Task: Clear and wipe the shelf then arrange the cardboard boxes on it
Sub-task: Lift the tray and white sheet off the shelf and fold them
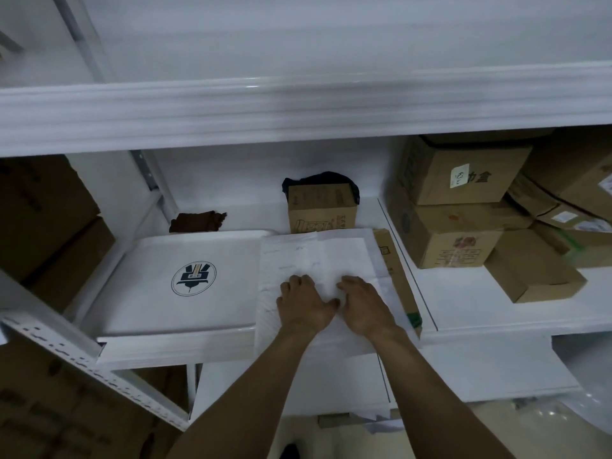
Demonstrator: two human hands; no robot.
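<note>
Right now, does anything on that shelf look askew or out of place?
Yes: the white sheets under the left hand and right hand overhang the shelf in front, and the boxes stacked at right sit crooked.

Both arms reach forward, bare, left forearm (pixel 265 376) and right forearm (pixel 427 376) angling in toward each other. Left hand (pixel 303 304) and right hand (pixel 362 306) sit side by side, palms down, backs up. Fingers point away and are lightly bent at the knuckles, gripping nothing visible. Thumbs point inward, almost touching.
</note>
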